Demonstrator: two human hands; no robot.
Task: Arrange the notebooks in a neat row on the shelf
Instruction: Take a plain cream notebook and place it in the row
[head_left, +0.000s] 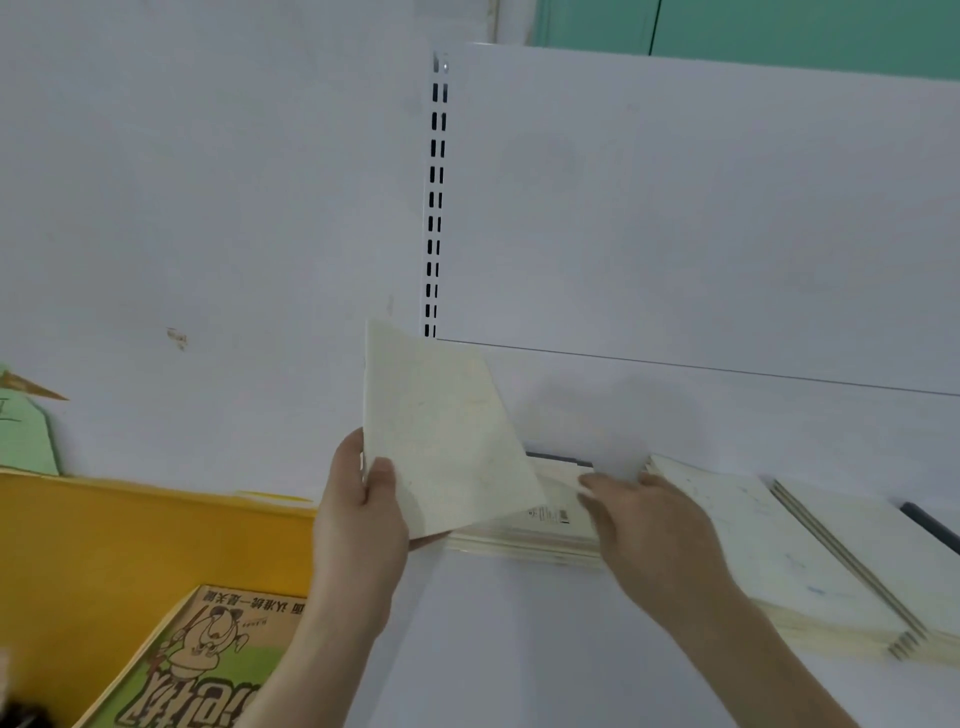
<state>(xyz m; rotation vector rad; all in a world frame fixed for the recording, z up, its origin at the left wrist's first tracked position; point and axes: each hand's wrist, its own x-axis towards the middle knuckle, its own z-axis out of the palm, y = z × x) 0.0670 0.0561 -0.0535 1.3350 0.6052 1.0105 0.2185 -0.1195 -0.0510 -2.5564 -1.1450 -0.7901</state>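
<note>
Left hand grips raised notebook, hiding part of stack; right hand, fingers straight, blurred, rests on stack.

Matt paper notebook, smooth white shelf

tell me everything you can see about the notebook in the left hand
The notebook is thin, with a plain cream, faintly speckled paper-like cover showing no print. It is closed and held tilted up above the white shelf, its lower corner over the leftmost flat stack. The left hand grips its lower left edge, thumb in front. The right hand rests on the stack beside it.
</note>
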